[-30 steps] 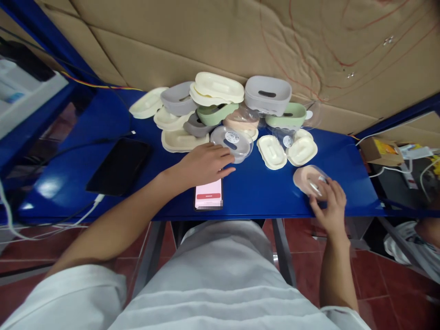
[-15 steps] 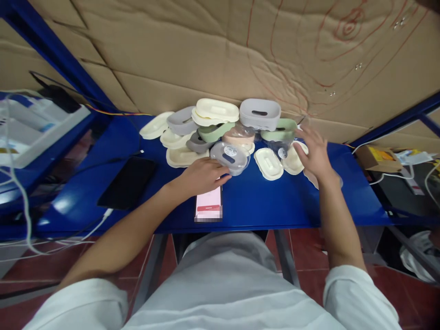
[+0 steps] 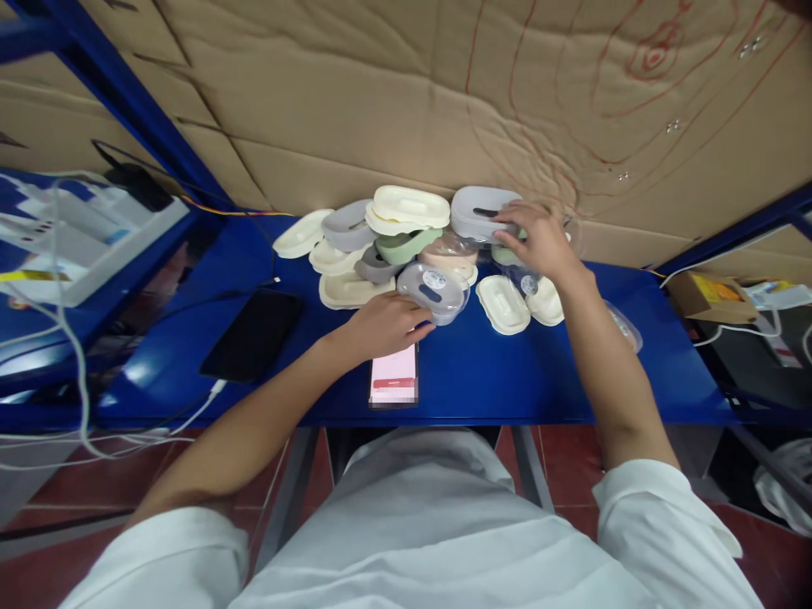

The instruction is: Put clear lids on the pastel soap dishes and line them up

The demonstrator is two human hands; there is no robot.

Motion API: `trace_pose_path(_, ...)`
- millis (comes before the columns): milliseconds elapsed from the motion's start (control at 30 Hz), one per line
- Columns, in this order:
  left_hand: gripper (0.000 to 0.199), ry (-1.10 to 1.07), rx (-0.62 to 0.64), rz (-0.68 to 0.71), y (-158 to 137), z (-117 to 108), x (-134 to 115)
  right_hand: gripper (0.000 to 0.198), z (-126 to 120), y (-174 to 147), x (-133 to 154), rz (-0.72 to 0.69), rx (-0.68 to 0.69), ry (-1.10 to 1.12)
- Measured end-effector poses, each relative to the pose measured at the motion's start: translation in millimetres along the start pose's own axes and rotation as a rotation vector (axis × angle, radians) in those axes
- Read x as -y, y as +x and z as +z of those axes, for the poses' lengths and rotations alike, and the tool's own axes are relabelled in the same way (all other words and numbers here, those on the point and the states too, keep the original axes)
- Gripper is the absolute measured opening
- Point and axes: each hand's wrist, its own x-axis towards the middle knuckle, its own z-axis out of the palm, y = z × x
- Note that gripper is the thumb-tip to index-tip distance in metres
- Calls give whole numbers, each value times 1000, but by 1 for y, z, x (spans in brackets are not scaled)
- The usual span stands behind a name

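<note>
An oval grey soap dish (image 3: 477, 222) with a dark slot sits at the back of the pile. My right hand (image 3: 539, 241) is at its right end, fingers over the rim and thumb at the front. Partly behind that hand is a green dish (image 3: 506, 255). My left hand (image 3: 386, 326) lies at the front left of a grey dish with a clear lid and round sticker (image 3: 437, 298). Its fingers are loosely bent and slightly apart, touching the dish's edge. Cream oval pieces (image 3: 412, 203) and more grey and green dishes are heaped between the hands.
Below my left hand a phone (image 3: 393, 376) with a lit pink screen lies on the blue table (image 3: 495, 381). A dark tablet (image 3: 252, 334) with a white cable is farther left. Cardboard (image 3: 355, 101) lines the back. A white tray (image 3: 114, 254) stands at left, a small carton (image 3: 707, 296) at right.
My right hand has moved left, from beside the green dish to the right end of the grey dish at the back. My left hand stays by the lidded dish. The view has shifted slightly.
</note>
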Motion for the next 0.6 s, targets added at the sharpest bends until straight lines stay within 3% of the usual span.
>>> trace_pose_path(67,25,-19,5,-9,0,-1,1,37,-4,6,6,28,-27,23)
trace_pose_path(133,24,-26,16,-11,0,-1,0,40,-16,-8,18,69,-122,14)
trace_pose_path(267,22,-25,27,-24,0,-7,-3,33,-32,-93,70,101,-269,-41)
trace_pose_path(367,23,2,43,-43,1,-13,-3,24,-21,-167,114,3,-180,-36)
trace_pose_path(433,23,30,55,-45,1,-15,-3,25,-8,-200,132,-56,-80,15)
trace_pose_path(500,22,40,62,-45,1,-15,-4,24,4,-212,136,-103,15,73)
trace_pose_path(600,22,22,68,-46,2,-11,-6,26,13,-194,125,-134,74,153)
